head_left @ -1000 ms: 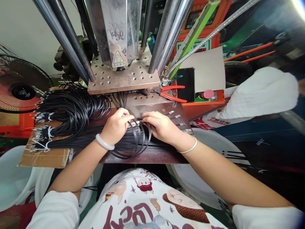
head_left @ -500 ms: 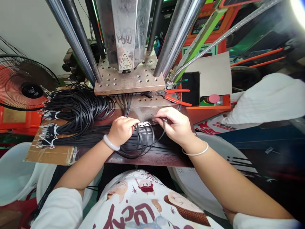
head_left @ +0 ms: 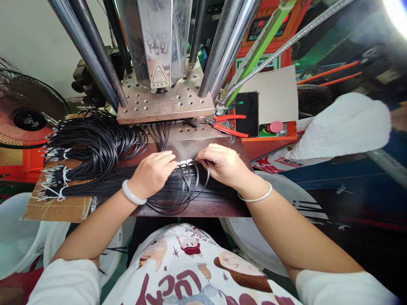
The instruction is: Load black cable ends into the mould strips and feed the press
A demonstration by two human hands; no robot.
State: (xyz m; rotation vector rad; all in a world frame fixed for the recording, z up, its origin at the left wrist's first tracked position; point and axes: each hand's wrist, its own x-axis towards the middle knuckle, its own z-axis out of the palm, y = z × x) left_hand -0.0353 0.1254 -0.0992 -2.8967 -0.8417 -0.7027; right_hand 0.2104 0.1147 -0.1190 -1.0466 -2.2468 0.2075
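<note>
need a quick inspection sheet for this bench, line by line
Surface: reddish-brown bench, largely covered by black flat strips; cardboard at its left end
Job's things: row of small metal pieces between the hands, strips looping below it
Clutter: red-handled pliers beside the press plate; dark phone-like slab farther right
Hands: left hand and right hand at opposite ends of the row; exact grip hidden
Cables: ribbed metal conduit slanting down beside the press; its condition can't be judged
Surroundings: fan at left, white tubs below, red button at right
</note>
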